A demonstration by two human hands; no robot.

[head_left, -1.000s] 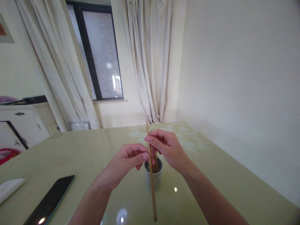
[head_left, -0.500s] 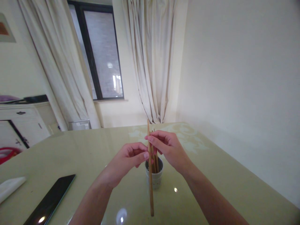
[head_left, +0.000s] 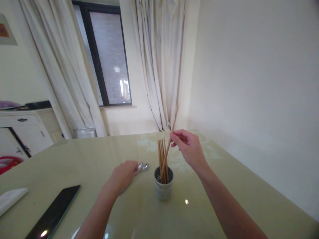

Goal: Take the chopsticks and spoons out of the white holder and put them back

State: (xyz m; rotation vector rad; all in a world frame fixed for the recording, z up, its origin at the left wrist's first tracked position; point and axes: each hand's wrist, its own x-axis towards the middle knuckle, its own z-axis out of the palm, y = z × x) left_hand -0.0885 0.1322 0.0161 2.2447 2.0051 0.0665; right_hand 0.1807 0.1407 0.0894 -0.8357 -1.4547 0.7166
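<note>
A small white perforated holder [head_left: 163, 188] stands on the glossy green table [head_left: 224, 186] and has several wooden chopsticks [head_left: 161, 157] upright in it. My right hand [head_left: 187, 147] pinches one tilted chopstick [head_left: 167, 151] near its top, and its lower end is inside the holder. My left hand [head_left: 123, 174] rests low on the table to the left of the holder, its fingers on the handles of two metal spoons [head_left: 142, 166] lying there.
A dark phone [head_left: 53, 212] lies face up at the near left, with a folded white cloth [head_left: 11, 199] at the far left edge. A wall runs along the right side. Curtains, a window and a white cabinet [head_left: 25, 131] stand behind the table.
My right hand has carried the chopstick up and set its lower end into the holder. My left hand let go of it and dropped left onto the spoons.
</note>
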